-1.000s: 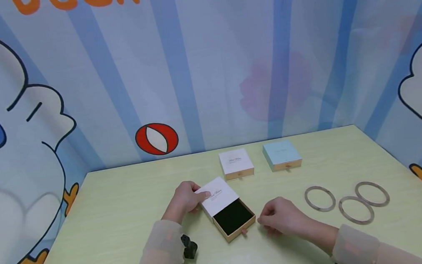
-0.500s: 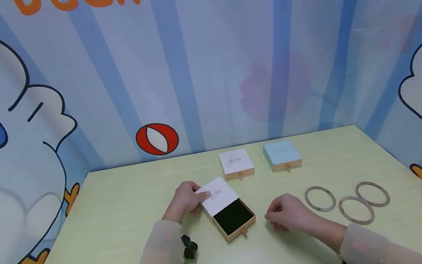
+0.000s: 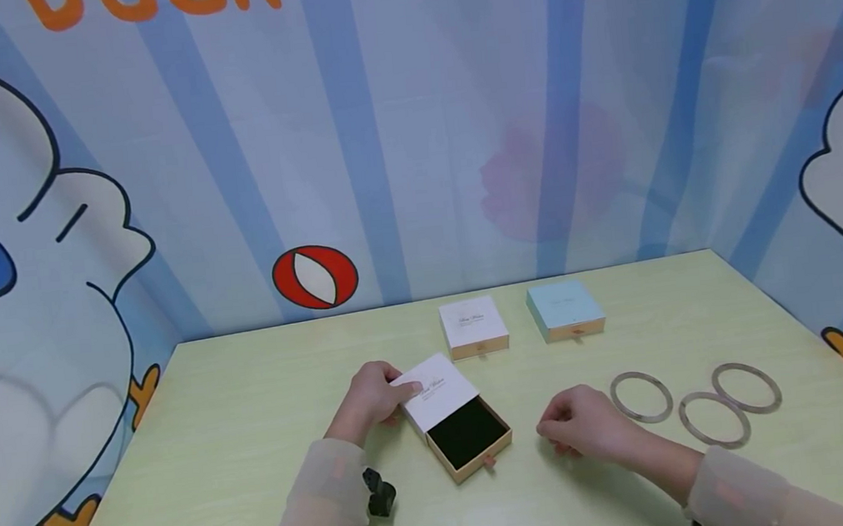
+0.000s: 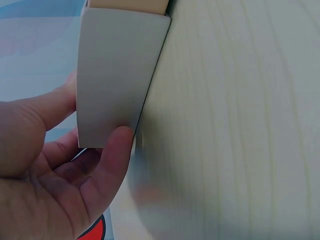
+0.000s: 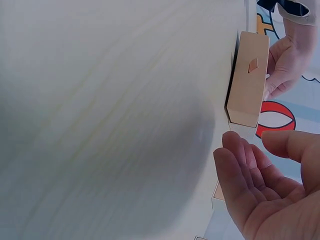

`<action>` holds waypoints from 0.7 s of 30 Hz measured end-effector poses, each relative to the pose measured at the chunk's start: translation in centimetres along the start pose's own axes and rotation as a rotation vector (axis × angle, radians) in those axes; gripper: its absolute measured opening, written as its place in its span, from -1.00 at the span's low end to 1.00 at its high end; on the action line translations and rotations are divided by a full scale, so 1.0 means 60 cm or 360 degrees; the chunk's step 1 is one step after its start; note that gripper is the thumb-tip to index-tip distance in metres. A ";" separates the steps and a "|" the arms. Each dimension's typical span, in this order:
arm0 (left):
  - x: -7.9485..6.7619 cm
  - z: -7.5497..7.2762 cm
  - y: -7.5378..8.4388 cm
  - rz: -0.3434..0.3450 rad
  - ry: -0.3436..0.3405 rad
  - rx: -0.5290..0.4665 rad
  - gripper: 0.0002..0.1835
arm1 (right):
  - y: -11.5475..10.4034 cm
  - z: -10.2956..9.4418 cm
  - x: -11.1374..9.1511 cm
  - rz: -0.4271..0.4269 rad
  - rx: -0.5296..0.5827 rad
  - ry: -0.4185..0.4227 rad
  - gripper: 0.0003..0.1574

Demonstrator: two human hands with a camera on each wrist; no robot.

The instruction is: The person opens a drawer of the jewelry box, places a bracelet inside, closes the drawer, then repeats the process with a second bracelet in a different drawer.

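Note:
A white-sleeved drawer box (image 3: pixel 442 391) sits at an angle on the table, its drawer partly pulled out to show a dark lining. My left hand (image 3: pixel 371 398) grips the sleeve's back corner, thumb on top and fingers along the side. In the left wrist view the same box (image 4: pixel 120 75) is seen side-on between thumb and fingers. Right of the drawer, my right hand (image 3: pixel 582 424) hovers low over the table, fingers loosely bent and thumb apart. Nothing lies between these fingers (image 5: pixel 235 182) in the right wrist view. A small ribbon tab (image 3: pixel 490 462) sticks out of the drawer front.
Three pale bangles lie on the right, one bangle (image 3: pixel 643 420) nearest my right hand and two touching beyond it. Behind stand a closed white box (image 3: pixel 474 325) and a closed light-blue box (image 3: pixel 564 309). A printed curtain (image 3: pixel 447 127) rises at the table's back edge.
My right hand has drawn away from the drawer front toward the right, closer to the bangles. My left hand and the drawer box have stayed in place.

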State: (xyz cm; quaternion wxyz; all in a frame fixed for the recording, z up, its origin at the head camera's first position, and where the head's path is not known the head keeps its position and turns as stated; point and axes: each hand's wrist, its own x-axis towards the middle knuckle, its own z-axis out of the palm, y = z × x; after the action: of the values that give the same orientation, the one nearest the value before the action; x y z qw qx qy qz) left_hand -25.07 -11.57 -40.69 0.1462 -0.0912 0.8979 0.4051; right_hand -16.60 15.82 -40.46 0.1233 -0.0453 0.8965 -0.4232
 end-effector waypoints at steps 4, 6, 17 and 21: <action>0.000 0.000 0.000 0.0003 -0.0002 -0.0006 -0.64 | -0.001 -0.004 -0.001 -0.0010 -0.0076 0.0022 -0.88; 0.000 0.000 0.000 0.0002 -0.0002 -0.0008 -0.64 | 0.000 -0.005 -0.001 -0.0016 -0.0120 0.0035 -0.89; -0.002 -0.001 0.001 0.0039 -0.0001 -0.0001 -0.65 | 0.005 -0.016 0.000 -0.0031 -0.0202 0.0095 -0.92; -0.003 -0.001 0.001 0.0046 -0.0003 0.0002 -0.66 | 0.007 -0.021 0.000 -0.0050 -0.0215 0.0112 -0.92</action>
State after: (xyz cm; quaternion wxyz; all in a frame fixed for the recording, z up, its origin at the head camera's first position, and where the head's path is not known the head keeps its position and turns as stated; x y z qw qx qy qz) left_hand -24.93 -11.55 -40.56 0.1412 -0.0778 0.8993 0.4066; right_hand -16.90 17.03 -40.03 0.0817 -0.0527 0.9259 -0.3651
